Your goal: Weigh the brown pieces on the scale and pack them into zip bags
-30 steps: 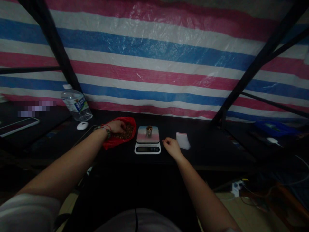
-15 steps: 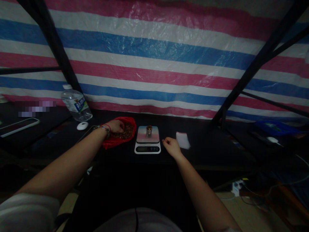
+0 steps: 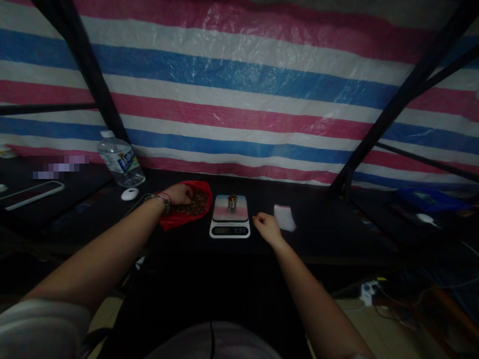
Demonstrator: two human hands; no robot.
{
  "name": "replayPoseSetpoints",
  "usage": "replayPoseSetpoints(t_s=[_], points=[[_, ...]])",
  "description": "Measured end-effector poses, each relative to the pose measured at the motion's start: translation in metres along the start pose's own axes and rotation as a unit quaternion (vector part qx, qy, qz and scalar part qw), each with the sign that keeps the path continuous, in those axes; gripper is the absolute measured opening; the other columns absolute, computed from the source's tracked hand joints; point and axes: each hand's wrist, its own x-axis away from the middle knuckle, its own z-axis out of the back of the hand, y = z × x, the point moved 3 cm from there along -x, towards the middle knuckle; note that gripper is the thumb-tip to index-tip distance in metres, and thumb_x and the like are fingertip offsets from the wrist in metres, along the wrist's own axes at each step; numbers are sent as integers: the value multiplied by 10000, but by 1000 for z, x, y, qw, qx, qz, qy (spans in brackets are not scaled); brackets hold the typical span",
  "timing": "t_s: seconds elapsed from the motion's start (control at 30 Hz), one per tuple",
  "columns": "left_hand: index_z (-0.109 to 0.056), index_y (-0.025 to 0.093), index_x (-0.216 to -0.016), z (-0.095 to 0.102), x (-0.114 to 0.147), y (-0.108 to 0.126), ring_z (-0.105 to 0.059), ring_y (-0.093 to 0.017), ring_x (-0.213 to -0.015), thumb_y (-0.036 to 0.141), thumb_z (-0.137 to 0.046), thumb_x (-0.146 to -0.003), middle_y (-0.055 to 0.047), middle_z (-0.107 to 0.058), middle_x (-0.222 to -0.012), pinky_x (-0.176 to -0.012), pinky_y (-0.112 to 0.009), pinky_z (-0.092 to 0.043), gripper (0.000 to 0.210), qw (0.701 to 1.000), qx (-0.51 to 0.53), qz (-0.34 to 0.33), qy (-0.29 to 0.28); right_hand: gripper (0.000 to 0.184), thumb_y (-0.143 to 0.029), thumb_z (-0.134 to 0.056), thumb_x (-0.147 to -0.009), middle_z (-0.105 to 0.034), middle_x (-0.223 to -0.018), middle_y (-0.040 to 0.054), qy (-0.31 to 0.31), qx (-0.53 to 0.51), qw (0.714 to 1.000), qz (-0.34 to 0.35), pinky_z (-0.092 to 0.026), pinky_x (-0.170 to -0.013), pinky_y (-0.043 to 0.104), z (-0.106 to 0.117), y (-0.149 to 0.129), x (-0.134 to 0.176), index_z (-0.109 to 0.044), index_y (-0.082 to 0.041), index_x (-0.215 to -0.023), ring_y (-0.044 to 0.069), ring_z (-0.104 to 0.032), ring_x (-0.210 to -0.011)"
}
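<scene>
My left hand [image 3: 181, 194], wearing bracelets, reaches into a red plastic bag [image 3: 175, 221] that lies open on the table. Inside the bag is a heap of small brown pieces [image 3: 196, 204], too small to name; my fingers are curled down among them, their tips hidden. To the right of the bag stands a white digital kitchen scale [image 3: 229, 230]. A small metal cup [image 3: 232, 203] sits upright on its plate with something yellowish inside. My right hand [image 3: 267, 228] rests on the table just right of the scale, fingers curled closed, and nothing shows in them.
A stack of small white bags [image 3: 284, 218] lies right of my right hand. At the left are a clear water bottle [image 3: 121, 162], a white computer mouse [image 3: 129, 194] and a phone [image 3: 35, 194]. Dark metal posts [image 3: 359, 142] flank the table, with striped sheeting [image 3: 239, 114] behind.
The view has shifted very slightly. My left hand stays in the red bag with only a small finger movement, and my right hand keeps its place beside the scale.
</scene>
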Motion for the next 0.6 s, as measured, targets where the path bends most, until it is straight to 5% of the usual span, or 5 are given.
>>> replayPoseSetpoints(t_s=[0.17, 0.3, 0.4, 0.6], points=[[-671, 196, -969, 9, 10, 14, -625, -187, -777, 254, -576, -635, -32, -685, -896, -693, -244, -469, 353, 999, 10, -9, 40, 338, -359, -470, -807, -435, -487, -35, 1, -2, 1000, 4, -215, -490, 247, 0, -1, 0, -411, -198, -516, 109, -394, -487], [-655, 208, -970, 9, 19, 51, -621, -187, -841, 298, -565, -679, -16, -685, -944, -741, -239, -470, 318, 993, 62, -75, 63, 330, -360, -470, -811, -433, -489, -36, -3, -1, 1000, 2, -227, -495, 244, 1, 0, 0, -428, -196, -527, 110, -416, -494], [-651, 182, -978, -1, 22, 85, -620, -185, -860, 291, -566, -694, -37, -684, -956, -761, -233, -461, 316, 984, 83, -150, 59, 329, -361, -476, -808, -438, -497, -34, -2, -1, 1000, 0, -233, -498, 240, 1, 1, 0, -429, -194, -528, 110, -427, -502], [-675, 203, -879, -28, 19, 121, -620, -161, -799, 288, -569, -722, -15, -690, -866, -703, -221, -436, 208, 981, 36, -184, 40, 322, -351, -474, -807, -438, -498, -34, 1, -3, 1000, 6, -238, -503, 236, -1, 1, 0, -434, -192, -530, 107, -409, -505]])
